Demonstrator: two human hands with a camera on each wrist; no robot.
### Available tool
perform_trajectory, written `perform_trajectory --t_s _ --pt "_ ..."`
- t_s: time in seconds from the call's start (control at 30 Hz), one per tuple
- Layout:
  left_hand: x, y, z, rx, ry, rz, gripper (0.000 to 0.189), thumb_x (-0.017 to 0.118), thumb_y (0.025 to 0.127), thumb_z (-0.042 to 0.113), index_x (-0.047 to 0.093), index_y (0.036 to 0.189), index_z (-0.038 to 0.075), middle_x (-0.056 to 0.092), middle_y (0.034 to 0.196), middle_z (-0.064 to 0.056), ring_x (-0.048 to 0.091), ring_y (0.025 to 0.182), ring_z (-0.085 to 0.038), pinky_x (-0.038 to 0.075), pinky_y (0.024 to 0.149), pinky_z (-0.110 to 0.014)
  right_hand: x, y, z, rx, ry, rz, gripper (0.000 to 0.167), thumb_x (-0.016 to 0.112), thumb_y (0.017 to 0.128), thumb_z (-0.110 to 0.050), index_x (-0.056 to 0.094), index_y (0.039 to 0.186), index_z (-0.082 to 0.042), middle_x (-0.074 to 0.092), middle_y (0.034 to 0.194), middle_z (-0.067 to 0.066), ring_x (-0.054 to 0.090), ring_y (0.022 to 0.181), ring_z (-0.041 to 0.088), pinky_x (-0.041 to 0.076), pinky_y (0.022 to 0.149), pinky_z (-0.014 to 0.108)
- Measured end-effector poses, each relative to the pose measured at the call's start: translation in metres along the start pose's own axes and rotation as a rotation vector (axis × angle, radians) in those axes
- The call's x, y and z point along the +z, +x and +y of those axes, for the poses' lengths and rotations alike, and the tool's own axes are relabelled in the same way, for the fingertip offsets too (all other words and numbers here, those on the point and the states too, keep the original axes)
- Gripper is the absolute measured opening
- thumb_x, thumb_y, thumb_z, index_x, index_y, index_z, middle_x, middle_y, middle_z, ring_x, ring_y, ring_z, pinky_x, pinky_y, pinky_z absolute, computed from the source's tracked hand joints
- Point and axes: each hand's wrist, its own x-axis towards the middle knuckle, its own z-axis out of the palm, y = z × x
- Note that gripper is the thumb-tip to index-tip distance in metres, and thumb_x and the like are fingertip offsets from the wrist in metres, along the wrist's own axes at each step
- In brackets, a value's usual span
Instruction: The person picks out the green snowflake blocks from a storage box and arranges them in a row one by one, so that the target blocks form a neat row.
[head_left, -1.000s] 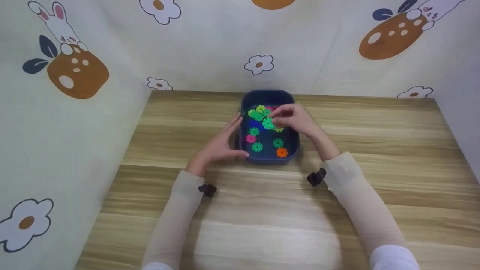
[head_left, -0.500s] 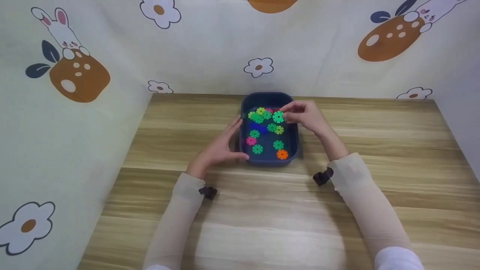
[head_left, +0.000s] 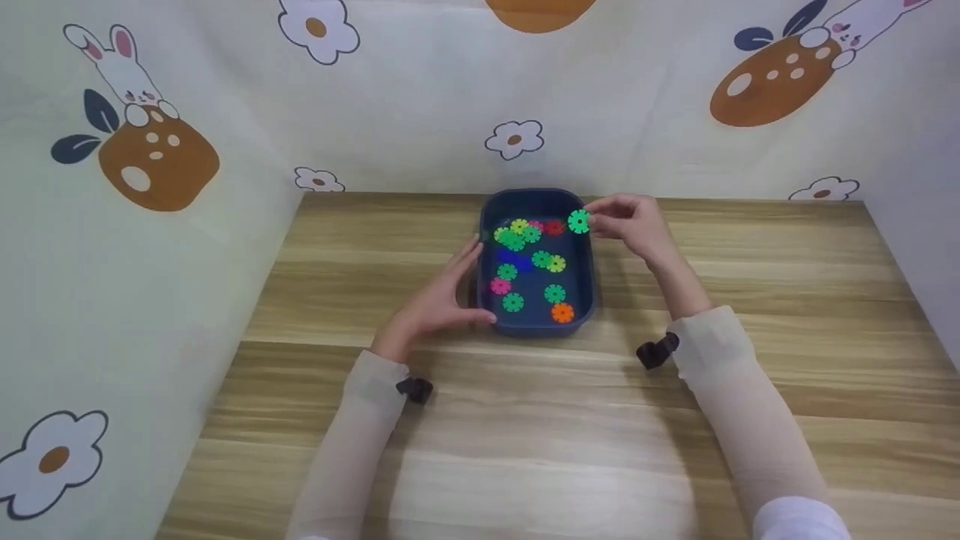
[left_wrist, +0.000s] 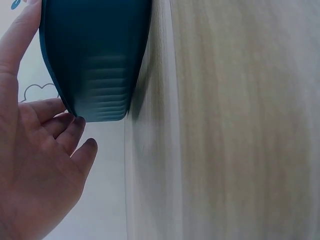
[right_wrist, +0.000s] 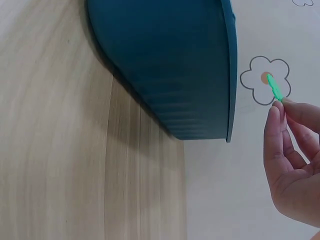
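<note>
I have the right hand (head_left: 636, 226) pinching a green disc (head_left: 577, 221) near the far right corner of the tray (head_left: 534, 331), left hand (head_left: 437, 301) spread against its left edge.

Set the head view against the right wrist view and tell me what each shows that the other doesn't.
Only the head view shows the left hand touching the left side of the bin, the loose discs inside, and printed rabbits.

Only the right wrist view shows ridges on the bin's outer wall and the held green disc almost edge-on.

Both show the right hand pinching that disc, the bin, the wooden table and the flower-printed backdrop.
</note>
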Motion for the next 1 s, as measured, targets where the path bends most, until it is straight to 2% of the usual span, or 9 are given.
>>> perform_trajectory --t_s 0.3,0.47,0.63,0.87,1.0 --pt "-0.006 0.0 0.0 -0.018 0.016 0.0 0.113 0.085 0.075 0.045 0.013 0.161 0.03 0.002 0.17 0.006 0.009 0.156 -0.025 0.02 0.123 -0.057 -0.006 -0.008 -0.015 -0.011 0.088 0.097 0.031 0.065 0.09 0.002 0.061 0.116 0.019 0.069 0.081 -0.004 0.068 0.072 0.004 0.06 0.071 0.018" --pt "-0.005 0.001 0.004 -0.023 0.014 -0.012 0.113 0.085 0.075 0.045 0.012 0.161 0.033 0.001 0.17 0.004 0.008 0.157 -0.025 0.021 0.123 -0.057 -0.018 -0.004 -0.004 0.009 0.17 0.141 0.029 0.065 0.089 0.005 0.061 0.114 0.02 0.069 0.078 -0.001 0.069 0.07 0.005 0.06 0.069 0.018" --pt "-0.006 0.002 0.005 0.01 0.038 -0.011 0.115 0.087 0.074 0.042 0.014 0.161 0.024 0.003 0.17 0.001 0.009 0.156 -0.025 0.022 0.123 -0.055 -0.029 0.006 0.015 0.071 0.212 0.178 0.024 0.066 0.09 0.004 0.065 0.112 0.014 0.068 0.077 -0.002 0.07 0.068 0.006 0.06 0.068 0.018" --pt "-0.007 0.001 0.007 -0.019 0.054 -0.037 0.116 0.085 0.074 0.046 0.011 0.162 0.026 0.001 0.17 0.001 0.009 0.157 -0.026 0.024 0.122 -0.056 -0.039 0.015 0.033 0.145 0.216 0.219 0.018 0.068 0.089 0.003 0.067 0.106 0.008 0.071 0.074 -0.005 0.069 0.065 0.004 0.06 0.067 0.019" --pt "-0.006 0.002 0.007 -0.029 0.046 -0.024 0.114 0.084 0.076 0.047 0.011 0.161 0.027 0.003 0.17 0.0 0.011 0.156 -0.027 0.024 0.122 -0.057 -0.041 0.016 0.039 0.177 0.172 0.237 0.016 0.068 0.089 0.002 0.067 0.104 0.007 0.071 0.072 -0.006 0.069 0.064 0.004 0.06 0.067 0.019"
